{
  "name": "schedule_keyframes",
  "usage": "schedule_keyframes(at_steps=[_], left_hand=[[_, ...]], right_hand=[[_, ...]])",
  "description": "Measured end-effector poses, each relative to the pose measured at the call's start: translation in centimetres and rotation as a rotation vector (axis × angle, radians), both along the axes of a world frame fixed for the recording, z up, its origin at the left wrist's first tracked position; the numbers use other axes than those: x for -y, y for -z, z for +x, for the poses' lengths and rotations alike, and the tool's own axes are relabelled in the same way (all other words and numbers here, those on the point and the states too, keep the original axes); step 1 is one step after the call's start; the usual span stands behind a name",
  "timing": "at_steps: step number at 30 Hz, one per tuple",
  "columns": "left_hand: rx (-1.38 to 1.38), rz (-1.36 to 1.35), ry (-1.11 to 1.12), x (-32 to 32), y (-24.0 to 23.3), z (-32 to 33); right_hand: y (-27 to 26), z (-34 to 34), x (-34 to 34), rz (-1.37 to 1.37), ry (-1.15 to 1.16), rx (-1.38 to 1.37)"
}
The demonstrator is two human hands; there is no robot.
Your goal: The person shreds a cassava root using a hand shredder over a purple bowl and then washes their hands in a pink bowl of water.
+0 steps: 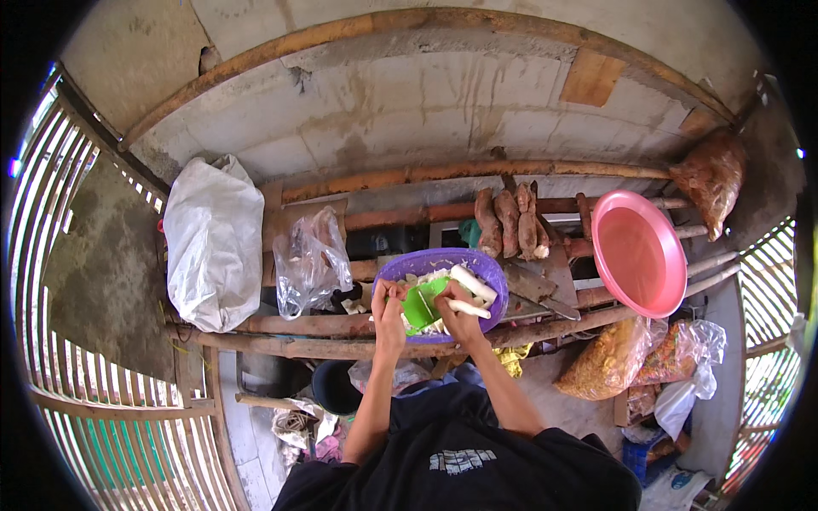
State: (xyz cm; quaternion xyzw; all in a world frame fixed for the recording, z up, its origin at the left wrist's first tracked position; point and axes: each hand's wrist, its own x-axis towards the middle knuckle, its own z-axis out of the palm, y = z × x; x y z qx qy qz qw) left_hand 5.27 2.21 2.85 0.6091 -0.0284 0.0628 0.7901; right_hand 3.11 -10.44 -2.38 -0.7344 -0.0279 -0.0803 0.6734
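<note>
My left hand (388, 299) grips the left end of a green plastic slicer (419, 309), which lies tilted over a purple basin (492, 268). My right hand (457, 305) holds a peeled white root piece (470, 309) against the slicer's right part. Another thick peeled root (473, 283) rests in the basin's right side, beside my right hand. Pale slices and shreds (441, 273) lie in the basin around the slicer. The slicer's blade is too small to make out clearly.
Several unpeeled cassava roots (507, 220) lie behind the basin. A broad-bladed knife (527, 284) is at its right, with a pink basin (639, 255) beyond. Leftward stand a clear plastic bag (313, 262) and a white sack (214, 246). Bamboo poles (307, 347) form the gapped bench.
</note>
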Motion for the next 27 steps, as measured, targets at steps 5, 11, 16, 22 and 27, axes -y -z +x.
schedule_keyframes(at_steps=[5, 11, 16, 22, 27], left_hand=[[0.062, 0.003, 0.014, -0.2, 0.2, 0.4], [-0.026, -0.037, -0.022, 0.2, 1.0, -0.3], [-0.020, -0.040, -0.024, 0.2, 0.7, 0.0], [-0.019, -0.101, -0.085, 0.2, 1.8, -0.4], [-0.052, 0.047, -0.087, 0.0, 1.4, -0.2]], right_hand=[[-3.9, -1.2, -2.2, 0.063, -0.078, 0.144], [-0.9, 0.2, 0.0, -0.046, -0.044, 0.151], [-2.5, -1.2, -1.6, -0.007, -0.060, 0.123], [-2.0, -0.3, -1.0, -0.086, -0.045, 0.075], [-1.2, -0.3, -1.0, 0.009, -0.044, 0.131]])
